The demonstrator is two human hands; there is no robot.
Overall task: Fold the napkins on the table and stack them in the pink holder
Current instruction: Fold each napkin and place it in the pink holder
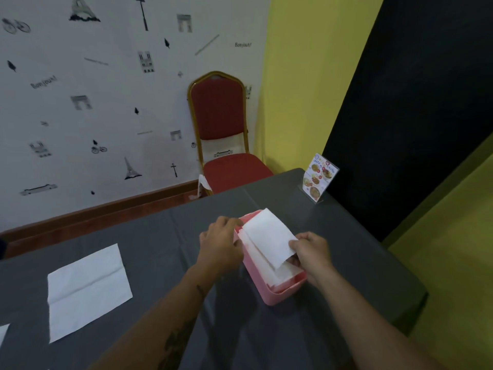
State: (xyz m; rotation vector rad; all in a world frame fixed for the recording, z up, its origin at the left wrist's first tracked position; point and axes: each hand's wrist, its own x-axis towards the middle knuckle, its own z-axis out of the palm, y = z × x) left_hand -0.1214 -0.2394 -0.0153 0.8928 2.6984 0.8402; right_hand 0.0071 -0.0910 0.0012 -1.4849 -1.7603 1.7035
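Now both hands on folded napkin over pink holder.

Table, dark cloth: bare lane down the middle between unfolded napkin toward the left edge and pink holder right of centre. Holder mouth blocked by folded napkin, left hand and right hand. Far right corner occupied by menu stand. Near edge crossed by both forearms.
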